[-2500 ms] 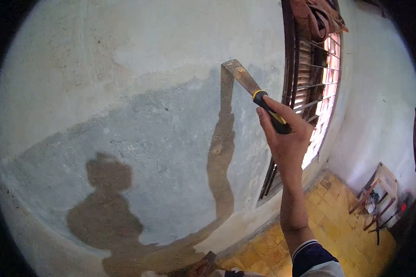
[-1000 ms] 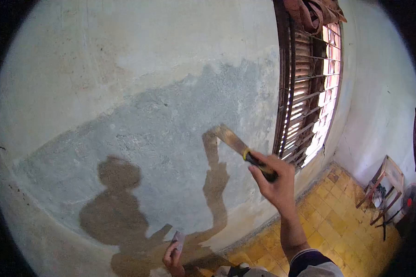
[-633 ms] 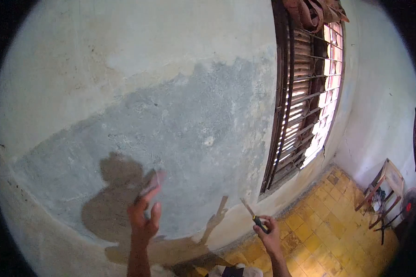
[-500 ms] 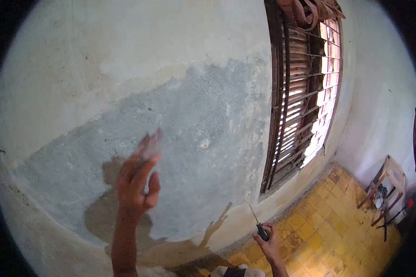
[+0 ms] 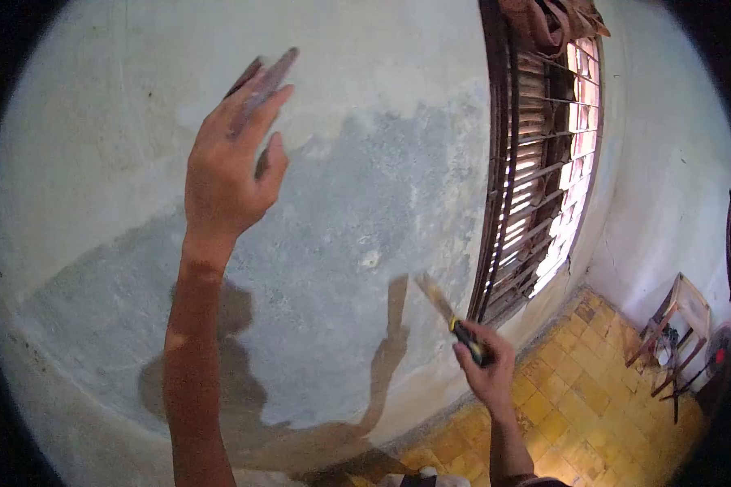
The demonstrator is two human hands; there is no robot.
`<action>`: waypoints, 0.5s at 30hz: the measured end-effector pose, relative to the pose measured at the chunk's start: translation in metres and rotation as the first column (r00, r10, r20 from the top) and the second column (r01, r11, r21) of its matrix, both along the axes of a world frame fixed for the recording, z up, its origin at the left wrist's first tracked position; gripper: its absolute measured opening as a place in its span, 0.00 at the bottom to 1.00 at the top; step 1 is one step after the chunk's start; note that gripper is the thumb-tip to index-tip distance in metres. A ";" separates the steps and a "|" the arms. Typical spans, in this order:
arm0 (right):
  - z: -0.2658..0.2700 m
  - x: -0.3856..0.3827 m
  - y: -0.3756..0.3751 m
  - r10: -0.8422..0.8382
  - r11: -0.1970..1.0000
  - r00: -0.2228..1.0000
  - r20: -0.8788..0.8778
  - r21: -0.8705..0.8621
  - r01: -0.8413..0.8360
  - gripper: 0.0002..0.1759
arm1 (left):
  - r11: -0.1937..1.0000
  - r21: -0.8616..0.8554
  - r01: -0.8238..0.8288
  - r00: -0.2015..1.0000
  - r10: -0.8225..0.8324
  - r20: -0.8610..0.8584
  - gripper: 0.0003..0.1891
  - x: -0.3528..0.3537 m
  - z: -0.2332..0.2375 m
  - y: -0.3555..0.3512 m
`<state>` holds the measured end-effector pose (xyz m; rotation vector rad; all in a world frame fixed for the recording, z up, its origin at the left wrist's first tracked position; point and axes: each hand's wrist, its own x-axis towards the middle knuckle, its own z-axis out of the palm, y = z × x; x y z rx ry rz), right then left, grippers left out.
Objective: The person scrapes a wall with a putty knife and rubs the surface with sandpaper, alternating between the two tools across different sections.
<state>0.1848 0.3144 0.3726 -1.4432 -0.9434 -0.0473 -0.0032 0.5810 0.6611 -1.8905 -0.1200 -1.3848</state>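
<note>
My left hand (image 5: pixel 231 174) is raised in front of the wall, its fingers stretched upward and the thumb apart, with nothing seen in it. The fingertips overlap the pale plaster (image 5: pixel 341 49) above a rough grey patch (image 5: pixel 317 325). Lower on the right, my right hand (image 5: pixel 494 369) is wrapped round the black and yellow handle of a putty knife (image 5: pixel 437 300). Its flat metal blade points up and left, over the grey patch near the window side. Shadows of my head, arm and the knife fall on the wall.
A barred, louvred window (image 5: pixel 536 170) stands to the right, with reddish cloth (image 5: pixel 540 24) bundled at its top. Yellow floor tiles (image 5: pixel 573 398) run along the wall's foot. In the far corner a wooden frame like a stool (image 5: pixel 690 304) leans, with small items beneath.
My left hand has risen up the wall from the grey patch to the pale plaster. My right hand has lifted the putty knife, and its broad blade face now shows.
</note>
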 end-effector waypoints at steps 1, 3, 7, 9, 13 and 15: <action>0.021 0.005 0.008 -0.067 0.996 0.983 0.169 0.066 0.057 0.19 | 1.000 0.025 -0.014 0.999 0.014 -0.033 0.24 0.000 -0.002 -0.002; 0.065 0.007 0.021 -0.187 0.975 0.913 0.363 0.185 0.126 0.20 | 0.999 0.043 -0.005 0.999 0.007 -0.052 0.23 0.002 -0.005 -0.003; 0.141 -0.007 0.040 -0.328 0.932 0.830 0.451 0.298 0.206 0.20 | 0.998 0.068 0.009 0.999 -0.006 -0.036 0.21 0.004 -0.008 0.000; 0.167 -0.014 0.055 -0.377 0.907 0.811 0.447 0.355 0.226 0.20 | 0.996 0.086 0.007 1.000 -0.005 -0.029 0.21 0.005 -0.008 0.002; 0.196 -0.006 0.094 -0.382 0.890 0.818 0.430 0.409 0.201 0.19 | 0.994 0.102 0.027 0.999 -0.025 -0.020 0.22 0.007 -0.006 0.002; 0.200 -0.008 0.087 -0.375 0.890 0.830 0.413 0.412 0.197 0.19 | 0.995 0.102 0.020 1.000 -0.019 -0.010 0.22 0.007 -0.008 0.002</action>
